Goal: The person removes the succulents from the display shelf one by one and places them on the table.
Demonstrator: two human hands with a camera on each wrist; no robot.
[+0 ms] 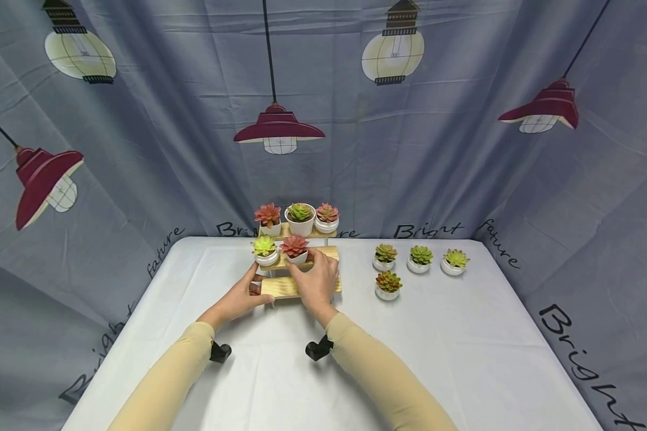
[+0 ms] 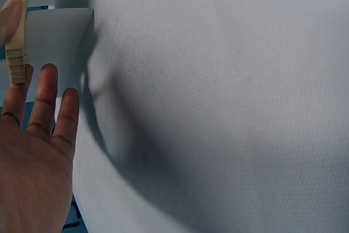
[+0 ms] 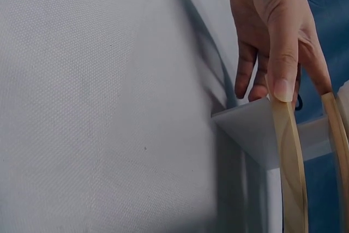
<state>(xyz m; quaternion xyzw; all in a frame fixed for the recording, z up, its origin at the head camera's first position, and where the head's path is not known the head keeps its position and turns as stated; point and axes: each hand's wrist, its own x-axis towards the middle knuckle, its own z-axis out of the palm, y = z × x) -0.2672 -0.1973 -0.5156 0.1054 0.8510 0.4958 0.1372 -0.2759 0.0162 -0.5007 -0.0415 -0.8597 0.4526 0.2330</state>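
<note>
A tiered wooden plant stand (image 1: 285, 287) with white side panels (image 2: 57, 36) stands at the back of the table. At its left end my left hand (image 1: 242, 293) grips the lowest board (image 2: 19, 31), thumb on the front and fingers at the end. My right hand (image 1: 318, 278) reaches over the middle tier and pinches a small white pot holding a red succulent (image 1: 294, 245). A yellow-green succulent (image 1: 264, 246) in a white pot sits left of it. In the right wrist view, the right hand (image 3: 281, 36) has its thumb in front of a board (image 3: 292, 162).
On the top tier stand a red succulent (image 1: 268, 215), a green one (image 1: 300, 212) and a pink-green one (image 1: 327, 214), all potted. To the right several potted succulents (image 1: 421, 257) rest on the white-covered table (image 1: 463, 335). A grey printed curtain (image 1: 323, 173) hangs behind.
</note>
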